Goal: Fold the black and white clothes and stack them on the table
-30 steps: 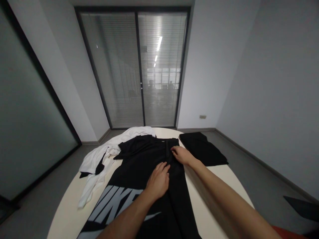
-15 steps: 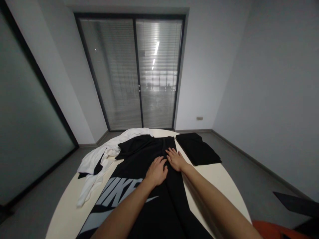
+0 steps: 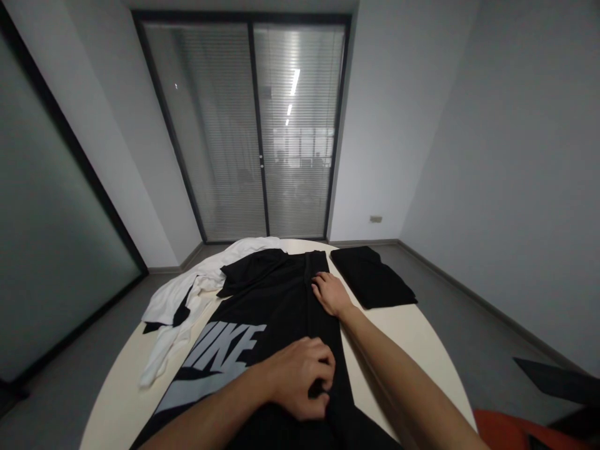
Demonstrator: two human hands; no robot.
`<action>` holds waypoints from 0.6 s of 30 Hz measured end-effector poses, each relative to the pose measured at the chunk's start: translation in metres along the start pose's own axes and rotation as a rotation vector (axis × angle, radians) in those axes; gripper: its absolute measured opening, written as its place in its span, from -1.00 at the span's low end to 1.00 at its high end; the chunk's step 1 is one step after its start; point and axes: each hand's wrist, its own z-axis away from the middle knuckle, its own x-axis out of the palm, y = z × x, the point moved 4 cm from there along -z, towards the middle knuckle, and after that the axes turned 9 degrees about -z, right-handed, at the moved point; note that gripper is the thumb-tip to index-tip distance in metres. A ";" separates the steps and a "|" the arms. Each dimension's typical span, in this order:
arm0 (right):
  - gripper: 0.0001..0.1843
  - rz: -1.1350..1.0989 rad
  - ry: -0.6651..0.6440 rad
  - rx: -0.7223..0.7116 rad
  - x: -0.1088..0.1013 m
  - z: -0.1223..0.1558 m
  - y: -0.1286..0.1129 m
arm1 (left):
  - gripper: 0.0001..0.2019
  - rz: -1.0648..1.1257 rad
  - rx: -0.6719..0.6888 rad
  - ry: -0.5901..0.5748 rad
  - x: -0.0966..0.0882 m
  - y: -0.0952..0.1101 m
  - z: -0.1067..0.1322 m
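A black T-shirt (image 3: 276, 294) with large grey lettering lies spread on the round table (image 3: 394, 331), its right side folded inward in a long strip. My left hand (image 3: 302, 378) is over the lower part of this strip, fingers curled and thumb apart, with a gap between them. No cloth is visible in that gap. Higher up, near the shirt's collar end, my right hand (image 3: 330, 297) rests flat on the folded strip with its fingers stretched out.
A folded black garment (image 3: 372, 281) lies at the table's right. To the left, a crumpled white garment (image 3: 182, 294) with black parts reaches along the table edge. An orange chair (image 3: 506, 431) stands at the lower right. Glass doors (image 3: 262, 125) are beyond the table.
My left hand has moved from beside my right hand down along the shirt toward me, and its fingers have curled. My right hand stays nearly in place.
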 end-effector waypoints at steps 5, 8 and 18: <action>-0.48 -0.028 -0.047 -0.026 -0.009 0.009 -0.008 | -0.61 0.046 0.065 -0.151 0.005 0.040 0.018; -0.42 -0.042 -0.130 -0.003 -0.004 0.021 -0.005 | -0.48 0.106 0.033 -0.208 0.007 0.051 0.025; -0.44 -0.087 0.076 0.081 -0.005 0.054 0.018 | -0.74 0.541 0.043 -0.270 0.024 0.038 0.046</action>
